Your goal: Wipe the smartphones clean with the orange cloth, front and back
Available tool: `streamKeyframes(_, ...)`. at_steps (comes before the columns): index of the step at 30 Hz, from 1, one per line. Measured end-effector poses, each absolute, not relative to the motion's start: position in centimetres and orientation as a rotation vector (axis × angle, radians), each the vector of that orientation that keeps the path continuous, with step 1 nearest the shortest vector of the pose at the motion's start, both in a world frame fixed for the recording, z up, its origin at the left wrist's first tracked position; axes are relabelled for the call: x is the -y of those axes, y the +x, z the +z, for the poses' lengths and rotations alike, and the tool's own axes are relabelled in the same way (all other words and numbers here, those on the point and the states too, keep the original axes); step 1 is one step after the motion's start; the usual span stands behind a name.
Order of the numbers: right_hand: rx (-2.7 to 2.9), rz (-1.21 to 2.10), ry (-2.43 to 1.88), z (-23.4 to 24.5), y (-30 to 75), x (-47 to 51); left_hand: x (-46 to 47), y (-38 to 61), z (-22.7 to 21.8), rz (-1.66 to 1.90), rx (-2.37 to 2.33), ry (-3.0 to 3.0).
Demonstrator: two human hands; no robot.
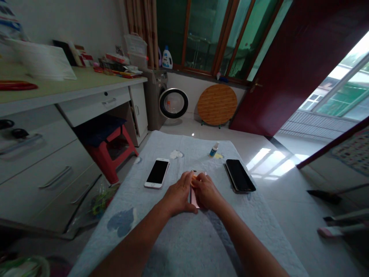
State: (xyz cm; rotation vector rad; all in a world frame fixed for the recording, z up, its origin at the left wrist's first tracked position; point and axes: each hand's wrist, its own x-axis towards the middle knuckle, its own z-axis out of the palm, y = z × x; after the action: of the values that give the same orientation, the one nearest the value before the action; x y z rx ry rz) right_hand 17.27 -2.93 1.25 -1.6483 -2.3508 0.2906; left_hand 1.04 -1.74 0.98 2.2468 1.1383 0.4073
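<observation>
In front of me a pink phone [194, 200] lies face down on the cloth-covered table, its camera end pointing away. My left hand [177, 195] grips its left side, thumb along the near end and fingers near the far end. A small orange cloth [194, 180] is pinched under the fingers of my right hand [206, 192], pressed against the phone's back. Both hands hide much of the phone. A white phone [157, 172] with a dark screen lies to the left. To the right rests a black phone [240, 176], and beyond the hands stands a small spray bottle [214, 149].
A light blue patterned cloth [196, 238] covers the table. On the left are a desk with drawers [100, 104] and a red stool [115, 150]. Farther back are a washing machine with its door ajar [173, 103], a round wooden board [217, 104] and a dark red door [271, 73].
</observation>
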Motion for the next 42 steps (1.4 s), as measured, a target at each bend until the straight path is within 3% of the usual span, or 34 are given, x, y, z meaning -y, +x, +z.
streamKeyframes(6,2.353,0.395,-1.567,1.6,18.0,3.1,1.8,1.2,0.6,0.336,-1.193,2.226)
streamKeyframes(13,2.534,0.197,-1.69,2.1,17.1,-3.1,1.7,1.1,0.5,0.372,-1.166,2.277)
streamKeyframes(22,2.718,0.075,-1.598,1.7,16.4,-3.7,1.9,1.2,0.8,0.372,-1.195,2.26)
streamKeyframes(28,2.654,0.231,-1.646,1.7,16.3,-1.8,2.0,1.2,0.5,0.444,-1.185,2.214)
streamKeyframes(34,2.704,0.35,-1.369,1.6,17.0,2.4,1.8,1.1,0.4,0.431,-1.172,2.206)
streamKeyframes(42,2.658,0.562,-1.311,3.0,18.0,5.9,1.8,1.2,0.3,0.425,-1.17,2.235)
